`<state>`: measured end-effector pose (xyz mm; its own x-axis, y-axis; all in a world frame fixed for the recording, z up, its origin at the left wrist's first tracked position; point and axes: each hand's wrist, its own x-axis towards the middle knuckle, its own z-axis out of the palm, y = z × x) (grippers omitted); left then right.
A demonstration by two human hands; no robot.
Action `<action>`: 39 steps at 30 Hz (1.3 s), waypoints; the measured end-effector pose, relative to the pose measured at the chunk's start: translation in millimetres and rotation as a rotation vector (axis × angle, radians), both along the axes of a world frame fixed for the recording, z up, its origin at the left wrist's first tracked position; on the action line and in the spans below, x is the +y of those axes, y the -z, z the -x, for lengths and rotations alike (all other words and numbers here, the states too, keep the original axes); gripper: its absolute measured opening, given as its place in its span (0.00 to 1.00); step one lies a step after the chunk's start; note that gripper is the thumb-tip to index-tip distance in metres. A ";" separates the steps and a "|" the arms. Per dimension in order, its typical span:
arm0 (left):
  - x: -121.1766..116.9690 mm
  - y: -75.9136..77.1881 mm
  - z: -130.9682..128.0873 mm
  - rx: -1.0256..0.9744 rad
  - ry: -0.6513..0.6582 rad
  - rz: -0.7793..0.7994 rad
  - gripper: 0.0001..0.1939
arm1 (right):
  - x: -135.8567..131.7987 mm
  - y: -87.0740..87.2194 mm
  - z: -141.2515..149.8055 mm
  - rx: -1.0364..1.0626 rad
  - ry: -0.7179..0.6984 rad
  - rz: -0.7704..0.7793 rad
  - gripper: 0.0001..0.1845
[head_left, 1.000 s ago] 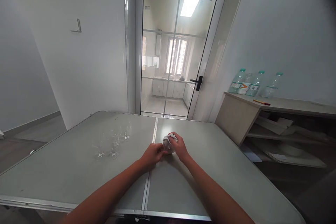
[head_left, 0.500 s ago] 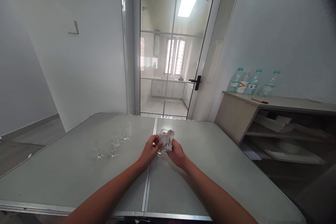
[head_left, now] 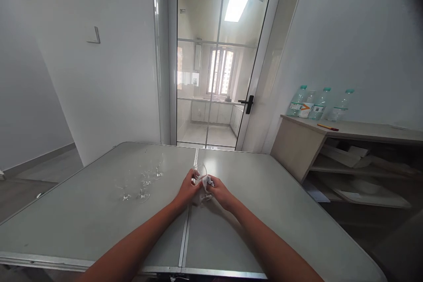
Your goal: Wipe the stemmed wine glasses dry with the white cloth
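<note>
My left hand is closed around a clear stemmed glass, whose rim stands above my fingers. My right hand is closed on a small white cloth pressed against the lower part of that glass. Both hands meet over the middle seam of the grey folding table. Several more clear stemmed glasses stand upright on the table to the left of my hands.
A glass sliding door with a black handle stands behind the table. At the right a wooden shelf unit carries three water bottles and a pen. White walls close off the left side.
The cloth covered the top of the glass a second ago. It has slid down to the lower part, and the glass rim now shows bare above my hands.
</note>
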<state>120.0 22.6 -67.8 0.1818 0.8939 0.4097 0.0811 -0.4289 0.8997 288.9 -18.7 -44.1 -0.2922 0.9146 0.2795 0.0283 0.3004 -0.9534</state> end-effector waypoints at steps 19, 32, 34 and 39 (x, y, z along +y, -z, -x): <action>-14.9 -22.9 3.4 -0.509 0.505 0.248 0.21 | -1.1 6.2 -0.8 0.120 -0.253 0.246 0.10; -2.2 -13.5 2.7 -0.226 0.190 0.114 0.27 | 4.3 7.4 -5.6 -0.117 0.034 0.000 0.10; -1.3 -13.3 4.8 -0.210 0.245 0.122 0.27 | 3.9 7.1 -7.5 -0.088 -0.066 0.066 0.12; -4.0 -15.2 8.5 -0.211 0.240 0.040 0.24 | 4.5 1.2 -10.4 -0.085 -0.024 -0.002 0.14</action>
